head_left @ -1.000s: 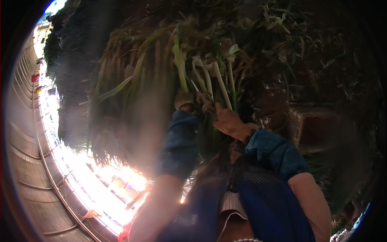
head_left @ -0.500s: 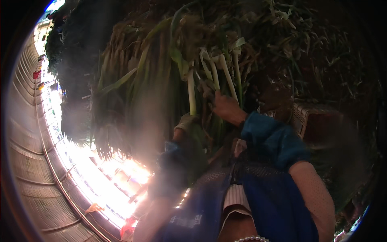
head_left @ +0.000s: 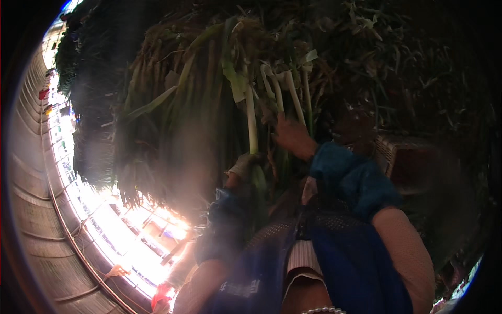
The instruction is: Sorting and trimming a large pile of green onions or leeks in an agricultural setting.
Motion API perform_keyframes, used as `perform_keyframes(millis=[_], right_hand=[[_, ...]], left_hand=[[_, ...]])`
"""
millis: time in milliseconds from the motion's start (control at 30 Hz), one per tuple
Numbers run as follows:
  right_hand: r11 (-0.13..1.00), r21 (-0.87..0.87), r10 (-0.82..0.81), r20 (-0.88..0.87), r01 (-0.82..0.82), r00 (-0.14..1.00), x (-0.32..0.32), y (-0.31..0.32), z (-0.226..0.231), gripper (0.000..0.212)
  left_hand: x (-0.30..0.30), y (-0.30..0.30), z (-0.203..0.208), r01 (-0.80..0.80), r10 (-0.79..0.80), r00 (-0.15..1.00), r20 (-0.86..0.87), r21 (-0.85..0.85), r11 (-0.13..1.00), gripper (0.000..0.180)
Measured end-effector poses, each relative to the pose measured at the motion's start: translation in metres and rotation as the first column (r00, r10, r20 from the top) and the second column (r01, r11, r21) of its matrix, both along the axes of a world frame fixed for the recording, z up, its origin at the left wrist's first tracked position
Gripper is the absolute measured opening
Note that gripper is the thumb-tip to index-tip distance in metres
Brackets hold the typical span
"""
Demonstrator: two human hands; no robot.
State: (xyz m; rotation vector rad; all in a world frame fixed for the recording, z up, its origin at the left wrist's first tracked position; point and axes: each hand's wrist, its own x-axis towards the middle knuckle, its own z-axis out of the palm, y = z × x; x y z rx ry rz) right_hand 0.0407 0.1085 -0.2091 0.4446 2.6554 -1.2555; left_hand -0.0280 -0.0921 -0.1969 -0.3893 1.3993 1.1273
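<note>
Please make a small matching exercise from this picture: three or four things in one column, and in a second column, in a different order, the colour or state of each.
Things:
1. left hand
2. right hand
3. sleeve cover on the right forearm
4. pile of green onions

States:
A. blue
B. long green leaves with pale stalks
C. gripping one pale stalk
D. fingers spread against the stalks, clamping nothing

Pairs: 1-C, 2-D, 3-A, 4-B

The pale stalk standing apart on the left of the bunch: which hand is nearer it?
Left. The left hand is at the lower end of that pale stalk and seems to grip it. The right hand is off to its right, against the other stalks.
</note>
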Motion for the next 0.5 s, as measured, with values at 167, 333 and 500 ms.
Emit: perform_keyframes(millis=[167, 333, 500], right_hand=[[0.99, -0.118, 0.095, 0.17, -0.076, 0.981, 0.028, -0.003, 0.045, 0.058], [0.896, 0.43, 0.102, -0.443, 0.111, 0.891, 0.043, 0.04, -0.045, 0.059], [0.999, -0.027, 0.046, 0.171, -0.042, 0.984, 0.016, 0.02, 0.022, 0.06]], left_hand=[[0.001, 0.02, 0.012, -0.175, 0.174, 0.984, 0.031, 0.024, 0.984, 0.023], [-0.014, 0.089, -0.02, 0.267, -0.34, 0.896, -0.286, -0.265, 0.927, 0.034], [-0.014, 0.088, -0.091, 0.37, -0.601, 0.698, -0.39, -0.522, 0.769, 0.045]])
